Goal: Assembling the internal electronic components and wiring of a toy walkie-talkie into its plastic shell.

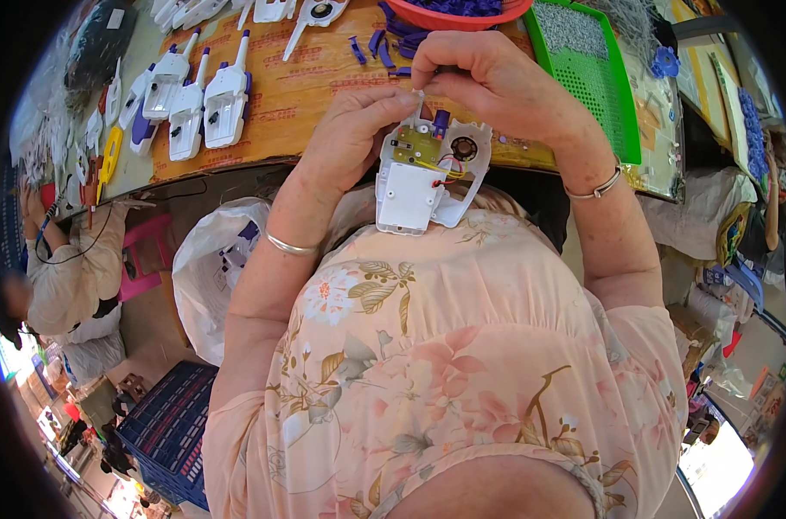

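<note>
A: Pos + clearance?
B: Shell (402, 195) out past near edge of counter (276, 117), in front of torso. Bare strip L of L grip (351, 121); R side tight, green tray (628, 112) right by R forearm.
A: Grips?
B: L pinching shell's top end. R grip (510, 86) at same end, can't tell if closed.
A: Qty?
B: 1 shell in hand, 4 white units (227, 99) on counter far L, 1 tray, 1 red bowl (497, 16).

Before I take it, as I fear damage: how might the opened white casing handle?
The opened white casing seems light and stiff, being thin-walled. Its halves may shift apart, as thin wires appear to bridge them; those look easily snagged.
</note>
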Motion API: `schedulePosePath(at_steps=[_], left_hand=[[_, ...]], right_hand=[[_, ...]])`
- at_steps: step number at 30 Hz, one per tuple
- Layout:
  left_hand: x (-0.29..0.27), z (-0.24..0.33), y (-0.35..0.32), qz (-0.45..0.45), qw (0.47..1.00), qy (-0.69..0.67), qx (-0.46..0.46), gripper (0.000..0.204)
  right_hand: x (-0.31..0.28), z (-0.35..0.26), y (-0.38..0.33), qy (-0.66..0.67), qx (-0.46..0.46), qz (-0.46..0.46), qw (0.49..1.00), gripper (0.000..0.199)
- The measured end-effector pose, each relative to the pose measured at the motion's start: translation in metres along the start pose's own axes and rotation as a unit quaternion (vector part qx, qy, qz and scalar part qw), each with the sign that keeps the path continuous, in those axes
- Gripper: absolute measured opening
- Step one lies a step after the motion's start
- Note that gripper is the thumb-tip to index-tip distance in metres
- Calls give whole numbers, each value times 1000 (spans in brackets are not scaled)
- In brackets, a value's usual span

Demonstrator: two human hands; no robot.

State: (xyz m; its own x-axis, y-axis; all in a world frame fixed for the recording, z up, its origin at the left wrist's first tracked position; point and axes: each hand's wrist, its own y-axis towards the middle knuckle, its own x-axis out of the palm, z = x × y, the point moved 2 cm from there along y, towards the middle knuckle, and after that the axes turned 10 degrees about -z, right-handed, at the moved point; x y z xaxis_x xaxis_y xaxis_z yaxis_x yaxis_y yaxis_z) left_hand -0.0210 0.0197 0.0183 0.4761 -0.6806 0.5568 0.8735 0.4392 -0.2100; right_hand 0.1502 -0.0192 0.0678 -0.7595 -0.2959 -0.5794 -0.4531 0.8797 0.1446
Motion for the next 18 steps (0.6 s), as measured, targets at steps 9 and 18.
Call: schedulePosePath(at_steps=[9,18], left_hand=[[-12,-5,6,-2,1000,3,-22,17],[-19,-6,8,-49,999,-5,-11,20]], right_hand=[[3,2,6,12,-5,11,1000,13],[5,6,3,-16,-7,54,998,20]])
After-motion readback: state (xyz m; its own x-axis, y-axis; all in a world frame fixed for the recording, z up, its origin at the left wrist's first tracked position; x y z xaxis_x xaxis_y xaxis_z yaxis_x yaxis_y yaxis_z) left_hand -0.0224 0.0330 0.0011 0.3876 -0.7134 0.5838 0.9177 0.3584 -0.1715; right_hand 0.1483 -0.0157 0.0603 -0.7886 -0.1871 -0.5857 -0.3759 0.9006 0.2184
